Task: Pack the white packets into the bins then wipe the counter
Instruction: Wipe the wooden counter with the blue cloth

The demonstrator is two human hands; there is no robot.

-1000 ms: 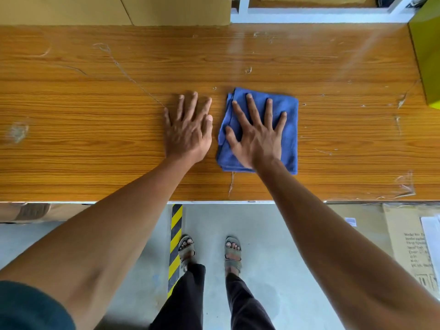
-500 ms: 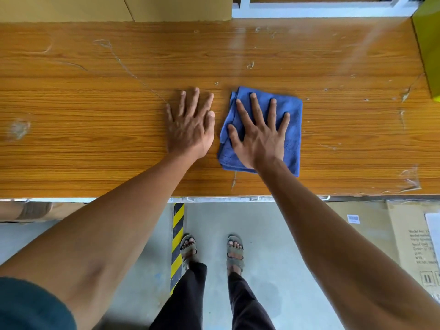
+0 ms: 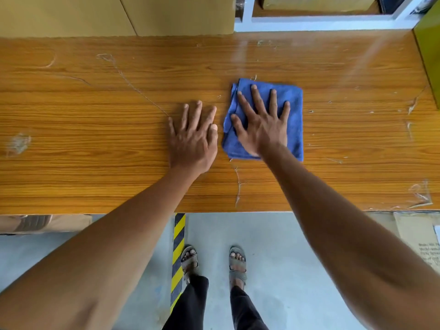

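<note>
folded blue terry cloth [image 3: 291,101], soft and roughly square, flat on glossy wood-grain desk [image 3: 95,115], right of centre. right hand [image 3: 262,126] pressed on it, fingers straight and spread, gripping nothing. left hand [image 3: 194,141] just beside cloth, flat on bare wood, fingers straight, holding nothing. scuffs and pale tape residue across desk. yellow-green bin [image 3: 428,58] at far right edge, contents hidden. cardboard boxes [image 3: 119,15] behind.
</note>
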